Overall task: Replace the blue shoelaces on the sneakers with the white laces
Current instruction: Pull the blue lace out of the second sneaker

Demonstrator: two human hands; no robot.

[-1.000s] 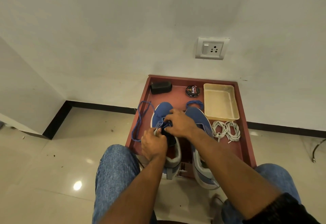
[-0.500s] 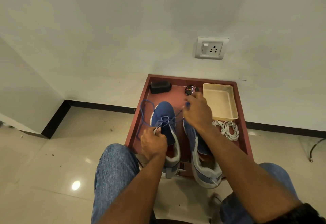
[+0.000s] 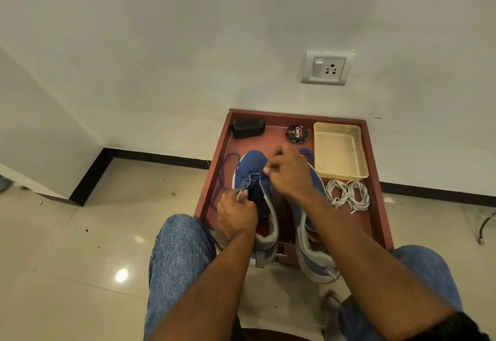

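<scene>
Blue lace (image 3: 255, 179) only half out, crossed through the lower eyelets of the left sneaker (image 3: 255, 187) at frame centre, with the freed length trailing off in a loose loop (image 3: 224, 177) toward the left wall of the red tray (image 3: 214, 179). Probably left lying there just to stay clear of the eyelets being worked. Left hand (image 3: 236, 214) clamped on the shoe's throat, fingers curled round the tongue edge, likely bracing the shoe so pulling doesn't drag it along. Right hand (image 3: 291, 177) up over the toe area, blurred, fingers bunched as if pinching a strand of the lace; can't say for sure. Right sneaker (image 3: 314, 233) parked just beside, mostly under the right forearm, with a bit of blue lace (image 3: 306, 153) showing past its toe. White laces (image 3: 347, 195) coiled in two bundles at centre right, below the beige tray (image 3: 339, 153), within easy reach, not touched yet. Further up: polish tin (image 3: 296, 134) and black brush (image 3: 248, 128) along the far wall of the red tray, wall socket (image 3: 327, 68) above.
</scene>
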